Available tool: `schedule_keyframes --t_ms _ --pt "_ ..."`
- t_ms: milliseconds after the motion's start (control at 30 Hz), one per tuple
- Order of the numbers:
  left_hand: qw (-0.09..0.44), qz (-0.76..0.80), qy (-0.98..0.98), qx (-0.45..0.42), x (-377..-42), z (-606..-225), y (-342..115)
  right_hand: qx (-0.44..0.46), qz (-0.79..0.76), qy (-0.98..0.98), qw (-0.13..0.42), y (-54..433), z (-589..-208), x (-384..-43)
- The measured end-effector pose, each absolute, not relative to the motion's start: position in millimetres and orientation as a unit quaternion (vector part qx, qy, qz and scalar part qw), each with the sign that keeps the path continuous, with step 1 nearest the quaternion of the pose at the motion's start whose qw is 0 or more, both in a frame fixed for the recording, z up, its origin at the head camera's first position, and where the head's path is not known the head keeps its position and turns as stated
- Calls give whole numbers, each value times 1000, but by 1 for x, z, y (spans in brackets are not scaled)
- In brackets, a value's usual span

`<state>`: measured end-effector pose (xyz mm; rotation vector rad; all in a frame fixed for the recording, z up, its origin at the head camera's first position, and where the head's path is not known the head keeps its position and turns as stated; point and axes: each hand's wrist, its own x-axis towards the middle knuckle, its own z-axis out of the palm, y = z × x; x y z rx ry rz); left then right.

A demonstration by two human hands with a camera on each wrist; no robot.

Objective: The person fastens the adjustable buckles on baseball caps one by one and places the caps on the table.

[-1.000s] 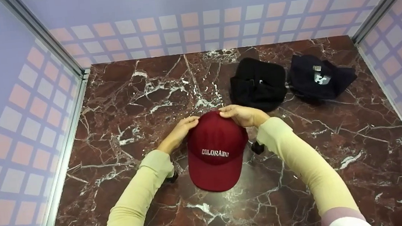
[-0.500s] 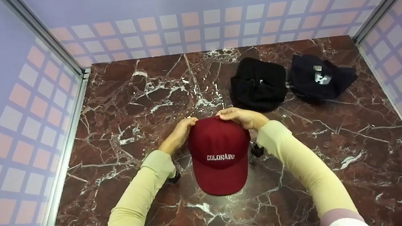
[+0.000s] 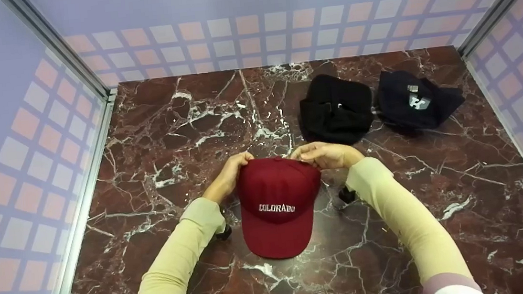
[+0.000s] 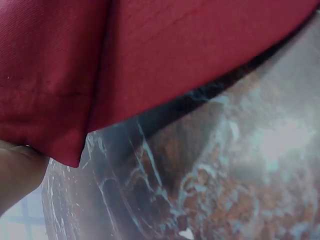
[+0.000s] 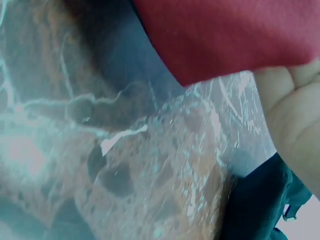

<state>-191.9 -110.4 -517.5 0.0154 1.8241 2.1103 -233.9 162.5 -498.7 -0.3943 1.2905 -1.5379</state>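
Note:
A dark red baseball cap (image 3: 275, 189) with white "COLORADO" lettering is held over the marble table, its brim toward the person. At the cap's back left, my left hand (image 3: 228, 175) grips the edge, thumb on top. My right hand (image 3: 329, 155) is at the back right edge, thumb and fingers on the fabric. In the left wrist view, the red cap (image 4: 185, 55) hides most of the fingers. The right wrist view has fingers (image 5: 280, 90) tucked under the cap's lower edge (image 5: 225, 45).
A black cap (image 3: 337, 108) lies behind the right hand. Beside it, farther right, is a navy cap (image 3: 418, 100) with a metal buckle and a white mark. Tiled panels (image 3: 279, 30) border the brown marble table (image 3: 169, 136) at the back and both sides.
The red cap has come slightly toward the person, moving right and then back left. My right hand has shifted from the crown's top to the back right edge, a little rightward.

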Motion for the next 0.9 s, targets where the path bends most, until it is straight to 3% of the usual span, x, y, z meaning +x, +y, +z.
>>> schedule_keyframes --t_ms 367,533,700,900 --pt "269 698 663 -9 -193 -525 -137 -184 -596 586 517 184 -516 -230" --pt "288 592 751 51 -191 -526 -142 -194 -558 624 511 192 -523 -226" --pt "270 520 803 112 -180 -504 -134 -175 -526 678 482 191 -526 -220" --pt "224 447 857 123 -185 -525 -131 -146 -548 677 470 184 -520 -207"
